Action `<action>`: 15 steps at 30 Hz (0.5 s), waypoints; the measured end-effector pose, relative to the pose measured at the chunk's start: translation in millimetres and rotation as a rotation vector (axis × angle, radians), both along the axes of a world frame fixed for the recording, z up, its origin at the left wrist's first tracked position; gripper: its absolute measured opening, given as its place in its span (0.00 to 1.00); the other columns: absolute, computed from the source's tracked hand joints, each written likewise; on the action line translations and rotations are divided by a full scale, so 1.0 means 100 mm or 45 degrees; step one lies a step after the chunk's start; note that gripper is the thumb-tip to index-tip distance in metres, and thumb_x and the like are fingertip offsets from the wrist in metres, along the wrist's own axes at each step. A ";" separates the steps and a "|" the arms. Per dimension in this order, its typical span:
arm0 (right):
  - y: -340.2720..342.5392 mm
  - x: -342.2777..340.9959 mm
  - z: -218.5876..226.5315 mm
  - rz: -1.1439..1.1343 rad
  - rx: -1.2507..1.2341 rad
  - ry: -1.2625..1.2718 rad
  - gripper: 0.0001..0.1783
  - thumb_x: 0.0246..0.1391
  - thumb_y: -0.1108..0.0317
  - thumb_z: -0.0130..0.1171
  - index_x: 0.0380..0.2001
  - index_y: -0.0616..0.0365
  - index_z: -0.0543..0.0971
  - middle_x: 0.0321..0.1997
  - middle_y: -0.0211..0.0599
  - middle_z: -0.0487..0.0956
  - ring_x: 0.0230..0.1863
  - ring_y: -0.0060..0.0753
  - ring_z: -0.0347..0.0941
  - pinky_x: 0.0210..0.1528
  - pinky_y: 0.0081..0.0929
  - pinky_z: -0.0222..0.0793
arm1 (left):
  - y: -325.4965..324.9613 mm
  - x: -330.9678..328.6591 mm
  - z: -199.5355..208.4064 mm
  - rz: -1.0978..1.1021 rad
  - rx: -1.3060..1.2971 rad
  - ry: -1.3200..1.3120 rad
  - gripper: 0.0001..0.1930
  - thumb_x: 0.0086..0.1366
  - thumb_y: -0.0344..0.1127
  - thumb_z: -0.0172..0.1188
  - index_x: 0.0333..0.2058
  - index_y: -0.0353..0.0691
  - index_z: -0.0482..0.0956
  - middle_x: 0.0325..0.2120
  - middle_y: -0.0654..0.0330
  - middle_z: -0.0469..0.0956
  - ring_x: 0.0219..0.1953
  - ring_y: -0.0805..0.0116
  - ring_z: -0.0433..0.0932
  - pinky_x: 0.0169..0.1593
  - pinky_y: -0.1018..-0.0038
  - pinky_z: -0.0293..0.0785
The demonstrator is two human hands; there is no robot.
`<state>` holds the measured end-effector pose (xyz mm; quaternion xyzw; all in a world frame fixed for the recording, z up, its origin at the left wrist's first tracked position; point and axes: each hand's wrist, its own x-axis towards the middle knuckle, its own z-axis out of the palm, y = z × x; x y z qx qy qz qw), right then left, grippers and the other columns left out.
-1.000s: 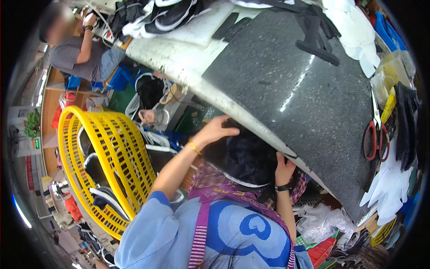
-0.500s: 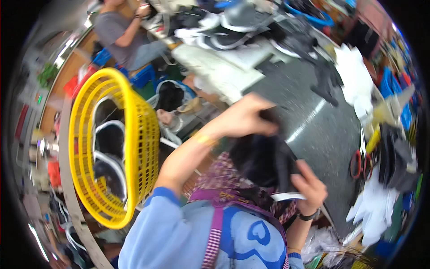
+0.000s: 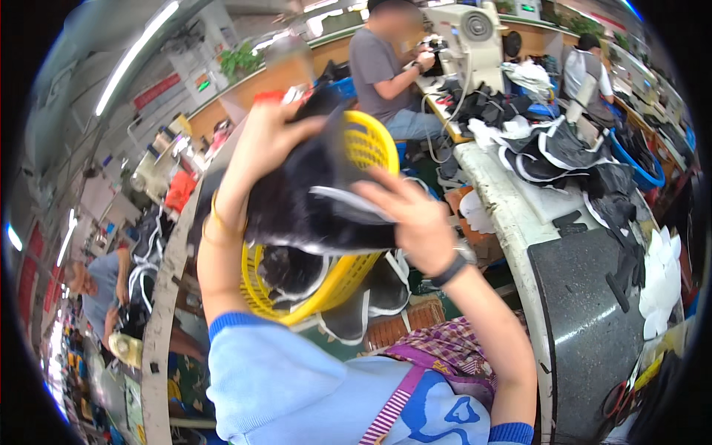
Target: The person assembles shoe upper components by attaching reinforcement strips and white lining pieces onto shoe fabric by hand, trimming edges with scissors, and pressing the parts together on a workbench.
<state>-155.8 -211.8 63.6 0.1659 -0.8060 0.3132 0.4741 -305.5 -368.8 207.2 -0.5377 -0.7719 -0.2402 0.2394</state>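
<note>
A limp black piece [image 3: 297, 204] with a fuzzy face and a white edge hangs between my hands, smeared by motion. My left hand [image 3: 271, 137] grips its upper left part. At its right side, my right hand [image 3: 423, 226] has the fingers along the white edge; the thumb is hidden. The piece is over the yellow plastic basket [image 3: 300, 315], covering much of its opening. Similar black pieces with white edging [image 3: 289, 271] lie inside the basket. Whether the held piece touches them I cannot tell.
A dark worktop mat [image 3: 593, 297] lies on the right, with red-handled scissors [image 3: 615, 400] and white cut pieces [image 3: 660, 282] beside it. Black and white pieces [image 3: 556, 152] are heaped behind. A person [image 3: 386, 74] sits near a sewing machine [image 3: 478, 37]; another person [image 3: 104, 289] works at left.
My view has swung left and up. Both hands have carried the black piece from in front of my lap, beside the worktop, to over the yellow basket.
</note>
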 end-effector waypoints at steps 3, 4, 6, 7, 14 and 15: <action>-0.16 -0.45 -0.41 0.019 0.143 -0.406 0.29 0.47 0.79 0.45 0.55 0.46 0.66 0.59 0.45 0.65 0.51 0.47 0.71 0.48 0.31 0.71 | -0.11 -0.65 -0.96 0.254 -0.084 0.078 0.15 0.50 0.37 0.60 0.32 0.30 0.78 0.28 0.44 0.76 0.35 0.46 0.76 0.39 0.60 0.71; -0.20 -0.63 -0.70 -0.063 0.232 -0.155 0.26 0.50 0.76 0.44 0.55 0.49 0.65 0.61 0.48 0.62 0.56 0.47 0.65 0.53 0.35 0.67 | -0.30 -1.25 -1.44 0.608 -0.336 -0.031 0.18 0.49 0.39 0.61 0.36 0.33 0.78 0.32 0.43 0.77 0.38 0.46 0.76 0.42 0.59 0.71; -0.17 -0.34 -0.79 -0.110 0.258 -0.307 0.26 0.48 0.77 0.45 0.55 0.55 0.64 0.61 0.47 0.61 0.59 0.48 0.61 0.59 0.43 0.58 | -0.55 -1.78 -2.20 0.589 -0.253 -0.262 0.17 0.48 0.40 0.60 0.36 0.37 0.79 0.32 0.42 0.77 0.38 0.45 0.76 0.42 0.58 0.71; -0.07 -0.12 -0.87 -0.126 0.221 -0.365 0.28 0.46 0.78 0.46 0.54 0.55 0.65 0.61 0.47 0.61 0.59 0.48 0.61 0.60 0.43 0.56 | -0.48 -1.90 -2.38 0.670 -0.293 -0.252 0.18 0.48 0.40 0.60 0.36 0.35 0.78 0.32 0.44 0.77 0.37 0.47 0.76 0.40 0.59 0.72; 0.54 1.09 -1.25 -0.588 -0.238 -0.505 0.14 0.45 0.77 0.53 0.39 0.59 0.75 0.39 0.41 0.77 0.41 0.44 0.73 0.46 0.36 0.67 | 2.17 -0.86 -1.33 -0.161 -0.287 0.683 0.08 0.54 0.37 0.56 0.19 0.42 0.76 0.16 0.55 0.74 0.21 0.56 0.76 0.23 0.62 0.71; 0.57 1.13 -1.22 -0.583 -0.251 -0.496 0.13 0.45 0.77 0.54 0.37 0.60 0.75 0.36 0.41 0.78 0.40 0.45 0.73 0.44 0.36 0.68 | 2.77 -0.50 -1.40 -0.195 -0.448 0.489 0.09 0.53 0.40 0.58 0.22 0.42 0.76 0.18 0.54 0.75 0.25 0.55 0.77 0.27 0.63 0.73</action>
